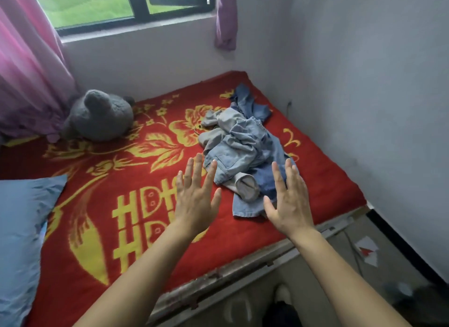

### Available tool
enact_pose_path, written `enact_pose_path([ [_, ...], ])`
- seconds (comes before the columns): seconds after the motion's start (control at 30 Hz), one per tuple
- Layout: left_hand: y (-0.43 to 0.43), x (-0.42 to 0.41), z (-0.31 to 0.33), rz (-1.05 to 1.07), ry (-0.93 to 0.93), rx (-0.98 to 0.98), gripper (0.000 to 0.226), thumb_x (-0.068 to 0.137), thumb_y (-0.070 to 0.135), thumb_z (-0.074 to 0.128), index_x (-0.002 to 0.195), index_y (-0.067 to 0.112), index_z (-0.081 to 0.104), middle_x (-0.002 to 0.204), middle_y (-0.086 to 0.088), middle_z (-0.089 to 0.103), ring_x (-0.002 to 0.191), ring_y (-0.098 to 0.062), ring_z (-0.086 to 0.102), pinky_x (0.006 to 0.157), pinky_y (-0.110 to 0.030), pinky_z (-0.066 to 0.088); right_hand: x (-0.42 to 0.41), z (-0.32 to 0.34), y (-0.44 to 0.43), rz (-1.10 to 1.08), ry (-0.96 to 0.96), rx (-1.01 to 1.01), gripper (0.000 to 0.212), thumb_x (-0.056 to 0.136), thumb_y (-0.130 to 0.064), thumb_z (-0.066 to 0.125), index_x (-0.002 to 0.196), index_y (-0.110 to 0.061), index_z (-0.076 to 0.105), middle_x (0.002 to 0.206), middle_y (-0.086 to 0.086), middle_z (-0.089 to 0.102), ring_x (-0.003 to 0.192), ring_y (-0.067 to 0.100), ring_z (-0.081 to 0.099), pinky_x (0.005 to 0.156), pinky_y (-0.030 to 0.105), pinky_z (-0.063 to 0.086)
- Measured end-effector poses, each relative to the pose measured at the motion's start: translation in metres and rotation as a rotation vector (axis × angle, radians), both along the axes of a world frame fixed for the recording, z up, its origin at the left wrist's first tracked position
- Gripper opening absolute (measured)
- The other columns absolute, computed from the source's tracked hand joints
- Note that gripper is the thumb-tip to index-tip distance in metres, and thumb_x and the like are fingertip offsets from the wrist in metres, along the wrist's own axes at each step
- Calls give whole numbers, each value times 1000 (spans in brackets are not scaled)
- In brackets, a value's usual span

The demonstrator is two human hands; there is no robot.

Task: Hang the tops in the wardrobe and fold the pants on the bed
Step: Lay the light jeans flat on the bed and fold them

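— Both hands, left hand (194,205) and right hand (289,205), hover with fingers spread, holding nothing.
— Just ahead, the clothes pile (240,146) lies on the bed (328,180): soft, limp denim (probably weighty); grab a waistband.

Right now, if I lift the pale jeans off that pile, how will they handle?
Probably floppy: the pale jeans lie crumpled in deep folds, so the legs will likely dangle. They may drag along the grey garment tangled with them. The denim looks thick, so they are likely fairly heavy and not slippery.
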State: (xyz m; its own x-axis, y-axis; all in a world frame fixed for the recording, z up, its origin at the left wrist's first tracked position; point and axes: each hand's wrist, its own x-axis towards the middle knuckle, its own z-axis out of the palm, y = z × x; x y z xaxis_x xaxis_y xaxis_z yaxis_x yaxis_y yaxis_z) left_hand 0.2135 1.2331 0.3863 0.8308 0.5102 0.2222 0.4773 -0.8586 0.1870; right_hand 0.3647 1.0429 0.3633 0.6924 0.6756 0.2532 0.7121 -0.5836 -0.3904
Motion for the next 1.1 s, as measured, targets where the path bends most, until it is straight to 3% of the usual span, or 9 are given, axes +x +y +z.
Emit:
enact_pose_path([
  [0.1,19,64,-28,-2,64,0,69,93,41,50,155,23,24,164,-12,4,151,-32,2,117,-58,17,63,-31,16,8,38,-27,97,82,-28,71,159,-17,12,164,20,5,150,39,13,119,53,25],
  [0.3,53,187,-67,161,299,-139,81,93,48,50,157,28,4,163,-12,-10,150,-33,-5,118,-55,13,200,-78,59,10,232,-186,99,86,-33,65,159,-18,0,165,17,-4,152,35,7,122,49,19],
  [0.5,109,301,-100,218,276,-204,80,92,47,53,156,24,11,163,-17,3,150,-33,3,119,-51,18,318,-123,123,78,272,-298,97,85,-31,63,159,-17,1,164,19,-2,151,36,11,120,50,22],
  [0.7,156,339,-206,401,336,-449,79,93,46,51,156,22,11,163,-12,5,150,-30,6,118,-47,19,358,-208,177,156,352,-337,90,94,-31,56,159,-23,-5,165,15,-11,152,32,3,122,46,17],
  [0.83,180,323,-284,839,64,-1021,89,67,56,61,145,21,34,147,-8,45,135,-31,42,110,-49,37,345,-268,211,371,274,-304,79,91,-22,60,158,-23,18,165,18,6,151,35,15,117,47,28],
  [0.9,190,307,-329,1084,-89,-1223,103,64,53,68,150,18,25,146,-10,44,133,-29,45,108,-47,40,335,-304,231,492,234,-267,75,87,-16,62,154,-22,30,163,18,18,147,39,25,114,50,35],
  [0.97,195,302,-357,1173,-127,-1301,113,64,50,72,154,14,14,149,-12,40,132,-28,45,107,-45,40,329,-337,247,491,278,-332,72,91,-24,60,155,-23,27,163,15,17,144,39,28,113,50,35],
  [1.03,202,301,-386,1170,-212,-1392,88,78,39,72,149,14,28,133,-4,54,113,-21,57,93,-38,46,328,-367,258,407,456,-484,71,99,-40,49,158,-29,12,166,8,10,146,35,23,116,47,31],
  [1.1,206,302,-405,1092,-283,-1436,51,83,38,69,126,15,55,110,4,67,90,-12,64,80,-35,51,330,-390,264,408,494,-628,67,102,-41,43,158,-33,7,166,2,8,145,34,26,115,46,33],
])
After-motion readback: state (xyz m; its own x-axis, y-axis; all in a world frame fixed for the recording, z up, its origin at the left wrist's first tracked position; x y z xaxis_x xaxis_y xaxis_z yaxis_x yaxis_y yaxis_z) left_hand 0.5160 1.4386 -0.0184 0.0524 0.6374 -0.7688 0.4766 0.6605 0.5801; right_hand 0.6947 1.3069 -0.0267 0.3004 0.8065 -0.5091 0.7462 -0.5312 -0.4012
